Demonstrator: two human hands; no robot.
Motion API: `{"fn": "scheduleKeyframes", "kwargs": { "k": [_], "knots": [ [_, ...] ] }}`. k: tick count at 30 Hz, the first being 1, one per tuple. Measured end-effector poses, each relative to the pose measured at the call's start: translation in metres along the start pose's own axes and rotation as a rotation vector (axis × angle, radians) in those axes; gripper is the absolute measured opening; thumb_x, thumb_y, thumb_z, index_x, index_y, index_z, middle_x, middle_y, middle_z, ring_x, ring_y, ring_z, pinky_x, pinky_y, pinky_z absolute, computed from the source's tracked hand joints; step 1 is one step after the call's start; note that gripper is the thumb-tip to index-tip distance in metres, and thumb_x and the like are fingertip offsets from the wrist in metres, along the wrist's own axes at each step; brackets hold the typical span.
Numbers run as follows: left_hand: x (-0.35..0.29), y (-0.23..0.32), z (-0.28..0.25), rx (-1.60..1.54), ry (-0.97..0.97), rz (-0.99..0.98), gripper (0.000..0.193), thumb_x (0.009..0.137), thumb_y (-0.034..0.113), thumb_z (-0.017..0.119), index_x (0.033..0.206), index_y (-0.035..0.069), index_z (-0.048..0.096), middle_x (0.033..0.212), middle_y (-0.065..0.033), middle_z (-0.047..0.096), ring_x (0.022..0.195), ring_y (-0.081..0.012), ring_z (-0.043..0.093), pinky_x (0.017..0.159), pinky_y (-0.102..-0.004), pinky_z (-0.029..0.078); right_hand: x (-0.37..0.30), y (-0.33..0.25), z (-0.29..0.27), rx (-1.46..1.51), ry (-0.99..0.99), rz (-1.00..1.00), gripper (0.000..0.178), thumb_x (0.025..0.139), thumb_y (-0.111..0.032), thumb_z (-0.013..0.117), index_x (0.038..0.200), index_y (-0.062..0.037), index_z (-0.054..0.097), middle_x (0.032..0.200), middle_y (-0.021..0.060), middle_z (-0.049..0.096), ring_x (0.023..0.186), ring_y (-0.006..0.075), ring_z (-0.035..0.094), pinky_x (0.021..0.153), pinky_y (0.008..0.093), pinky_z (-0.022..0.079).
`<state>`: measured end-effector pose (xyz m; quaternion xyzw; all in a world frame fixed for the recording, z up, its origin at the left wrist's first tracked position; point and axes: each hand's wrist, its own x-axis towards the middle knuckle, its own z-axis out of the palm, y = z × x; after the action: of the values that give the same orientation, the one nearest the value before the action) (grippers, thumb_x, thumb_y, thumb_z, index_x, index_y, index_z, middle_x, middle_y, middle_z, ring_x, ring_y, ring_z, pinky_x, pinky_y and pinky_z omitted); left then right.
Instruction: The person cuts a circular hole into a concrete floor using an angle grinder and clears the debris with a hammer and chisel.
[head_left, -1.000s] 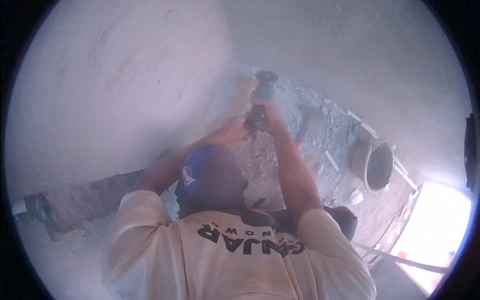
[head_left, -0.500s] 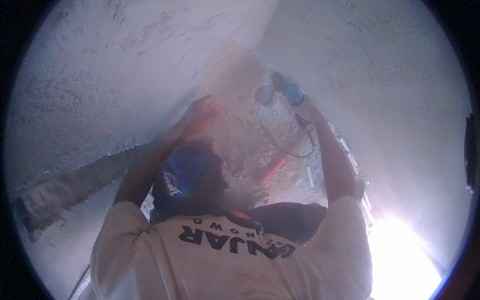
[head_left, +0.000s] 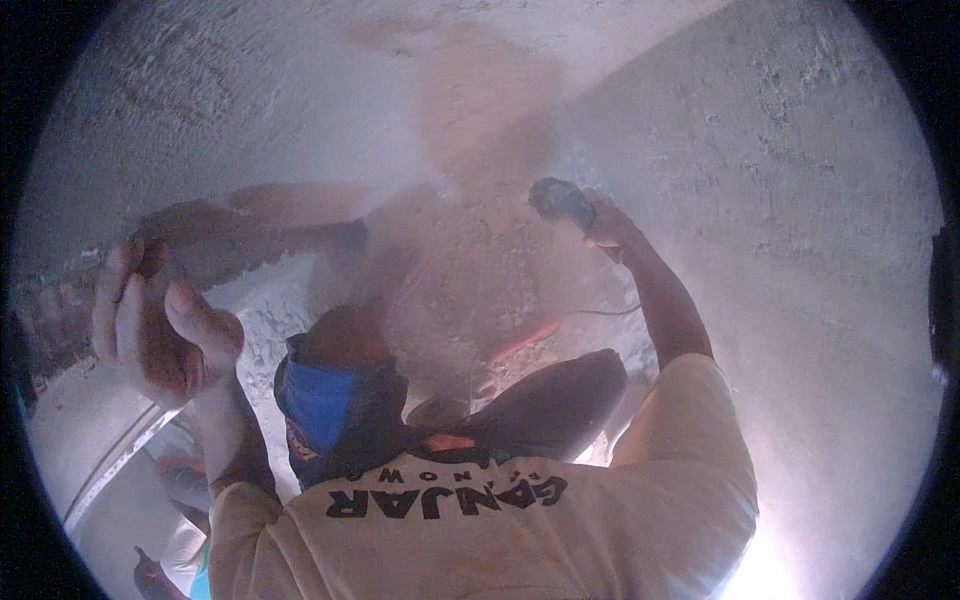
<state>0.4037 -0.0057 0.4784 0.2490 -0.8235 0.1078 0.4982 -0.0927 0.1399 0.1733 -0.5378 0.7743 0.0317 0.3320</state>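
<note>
My right hand point(head_left: 610, 225) grips a dark blue-grey angle grinder point(head_left: 562, 203), its head toward the dusty wall corner. Dust blurs the spot where the tool meets the surface, so contact cannot be told. My left hand point(head_left: 165, 335) is raised at the left, palm partly turned up. Its fingers are loosely bent, with the thumb standing apart, and I see nothing in it. Behind that hand a long, rough brown strip point(head_left: 195, 222) runs along the left wall; whether it is a beam or a groove is unclear.
A reddish dust cloud point(head_left: 485, 110) hangs ahead. Between the plastered walls point(head_left: 780, 200), a dark cord point(head_left: 612, 312) and an orange-red long object point(head_left: 527, 340) lie on rubble. My bent knees point(head_left: 565, 400) show below. Another person's limb point(head_left: 185, 485) appears lower left; bright light glares lower right.
My left hand has drawn back from the dust near the grinder, out to the left. The grinder has turned in my right hand. Another person's limb has come into view.
</note>
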Motion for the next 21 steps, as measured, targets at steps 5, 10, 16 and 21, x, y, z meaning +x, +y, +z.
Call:
{"fn": "scheduleKeyframes", "kwargs": {
  "k": [5,10,16,21],
  "knots": [
    [0.005,-0.021,0.002,0.296,0.016,0.241,0.029,0.087,0.017,0.067,0.11,0.002,0.059,0.111,-0.0203,0.06,0.1,-0.0283,0.062,0.082,-0.0313,0.052,0.019,-0.014,-0.015,-0.074,-0.203,-0.067,0.074,0.057,-0.011,0.08,0.126,-0.0049,0.056,0.113,0.0203,0.066,0.109,0.0321,0.062,0.09,0.0426,0.05],
    [-0.001,-0.028,0.031,0.392,0.127,0.289,0.026,0.083,0.022,0.073,0.104,0.008,0.064,0.114,-0.015,0.056,0.099,-0.0255,0.057,0.081,-0.0289,0.049,0.039,0.007,-0.005,-0.181,-0.286,0.068,0.068,0.057,-0.018,0.083,0.12,-0.007,0.061,0.109,0.0198,0.067,0.105,0.0316,0.065,0.087,0.0426,0.051],
    [-0.044,-0.046,0.045,0.58,0.11,0.219,0.022,0.081,0.035,0.076,0.098,0.025,0.067,0.119,-0.0065,0.046,0.107,-0.0232,0.04,0.084,-0.0274,0.039,0.061,0.005,0.009,-0.335,-0.401,0.049,0.064,0.062,-0.028,0.082,0.115,0.0011,0.062,0.107,0.0216,0.067,0.101,0.0315,0.066,0.084,0.04,0.053],
    [-0.048,-0.045,0.047,0.55,0.132,0.205,0.028,0.083,0.041,0.074,0.101,0.021,0.065,0.119,-0.0071,0.045,0.109,-0.0242,0.039,0.083,-0.0302,0.038,0.06,-0.01,0.005,-0.383,-0.429,0.033,0.064,0.062,-0.029,0.082,0.114,0.0036,0.062,0.107,0.0222,0.067,0.101,0.0317,0.066,0.084,0.0389,0.053]
  ]
}}
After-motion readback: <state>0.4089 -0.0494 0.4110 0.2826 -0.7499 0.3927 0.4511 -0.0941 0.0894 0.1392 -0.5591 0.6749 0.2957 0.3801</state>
